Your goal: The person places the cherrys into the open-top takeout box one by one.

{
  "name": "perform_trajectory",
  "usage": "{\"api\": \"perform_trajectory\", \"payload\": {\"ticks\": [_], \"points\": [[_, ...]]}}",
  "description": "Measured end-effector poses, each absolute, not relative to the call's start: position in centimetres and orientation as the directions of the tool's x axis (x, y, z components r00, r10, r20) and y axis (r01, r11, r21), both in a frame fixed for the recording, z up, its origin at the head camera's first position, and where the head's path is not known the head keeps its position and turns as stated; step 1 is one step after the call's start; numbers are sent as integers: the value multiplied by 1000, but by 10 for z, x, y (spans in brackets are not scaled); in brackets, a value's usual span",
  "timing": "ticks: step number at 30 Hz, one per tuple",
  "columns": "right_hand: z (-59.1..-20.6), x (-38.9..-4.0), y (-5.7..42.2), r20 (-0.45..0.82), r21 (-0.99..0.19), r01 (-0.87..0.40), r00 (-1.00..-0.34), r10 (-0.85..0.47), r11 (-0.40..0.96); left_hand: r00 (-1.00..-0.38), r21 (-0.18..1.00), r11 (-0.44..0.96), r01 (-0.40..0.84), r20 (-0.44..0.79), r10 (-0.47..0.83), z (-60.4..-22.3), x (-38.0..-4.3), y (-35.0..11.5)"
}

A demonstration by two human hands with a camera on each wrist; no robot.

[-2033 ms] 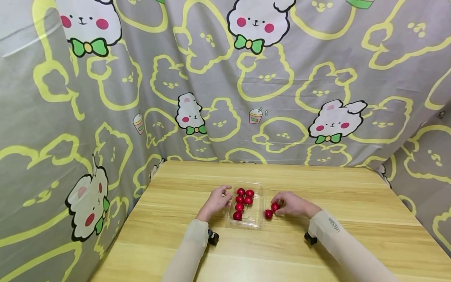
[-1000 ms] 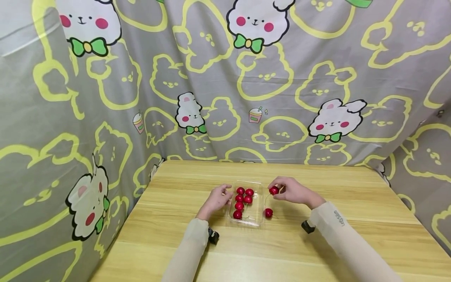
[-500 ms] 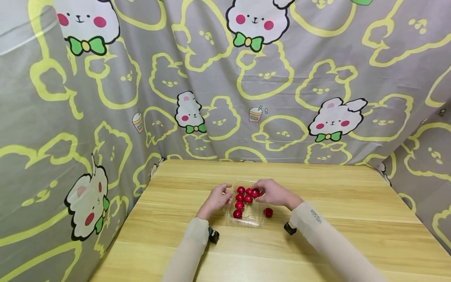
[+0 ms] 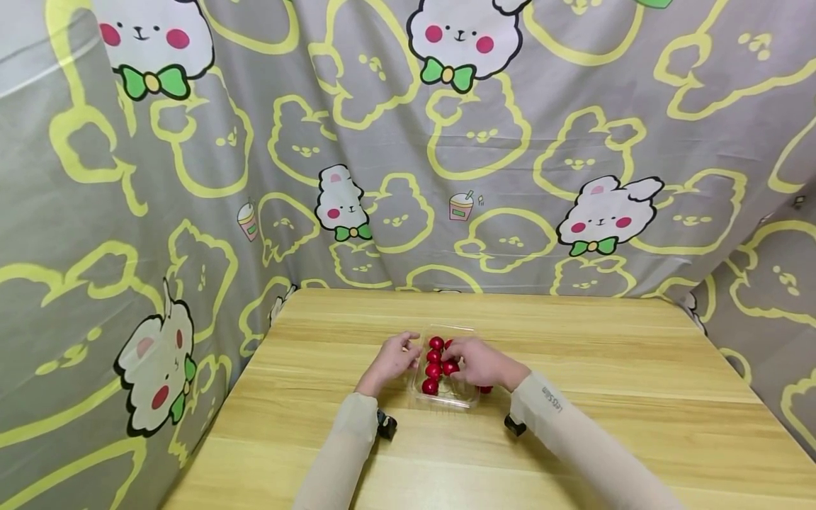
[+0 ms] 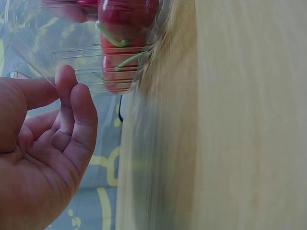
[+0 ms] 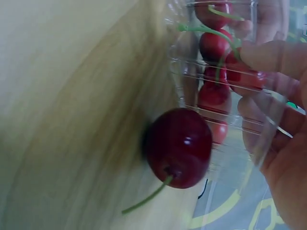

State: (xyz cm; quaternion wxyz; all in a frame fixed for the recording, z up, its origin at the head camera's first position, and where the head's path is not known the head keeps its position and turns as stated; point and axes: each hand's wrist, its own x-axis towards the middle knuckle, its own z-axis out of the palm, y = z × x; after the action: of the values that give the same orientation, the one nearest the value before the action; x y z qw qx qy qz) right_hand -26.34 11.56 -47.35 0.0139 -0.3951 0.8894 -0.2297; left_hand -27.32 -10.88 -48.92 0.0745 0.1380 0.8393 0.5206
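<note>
A clear plastic container [image 4: 446,402] stands on the table with several red cherries [image 4: 433,356] in it. My left hand [image 4: 394,360] is at its left side, thumb and curled fingertips [image 5: 66,76] at the rim. Reaching in from the right, my right hand [image 4: 483,363] pinches a cherry [image 6: 242,74] between thumb and fingers, beside the row of other cherries. One loose cherry [image 6: 180,148] with a green stem lies on the table just outside the container's right wall; in the head view my right hand partly covers it.
The wooden table [image 4: 331,326] reaches back to a grey patterned curtain [image 4: 395,142] that hangs behind and on both sides. Small black cameras [image 4: 386,426] sit under each wrist.
My right hand picked a cherry up off the table right of the container, lifted it leftward over the wall and lowered it among the others. My left hand stays at the rim.
</note>
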Motion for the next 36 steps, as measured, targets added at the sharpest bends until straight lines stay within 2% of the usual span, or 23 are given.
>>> {"api": "perform_trajectory", "payload": {"ticks": [23,36], "points": [[-479,-266,115,165,-369,-736,-653,-739,568,-950,896,419,147,9,313,-490,-274,-110],[-480,-267,114,157,-378,-719,-670,-725,583,-947,902,402,158,23,321,-491,-275,-110]]}}
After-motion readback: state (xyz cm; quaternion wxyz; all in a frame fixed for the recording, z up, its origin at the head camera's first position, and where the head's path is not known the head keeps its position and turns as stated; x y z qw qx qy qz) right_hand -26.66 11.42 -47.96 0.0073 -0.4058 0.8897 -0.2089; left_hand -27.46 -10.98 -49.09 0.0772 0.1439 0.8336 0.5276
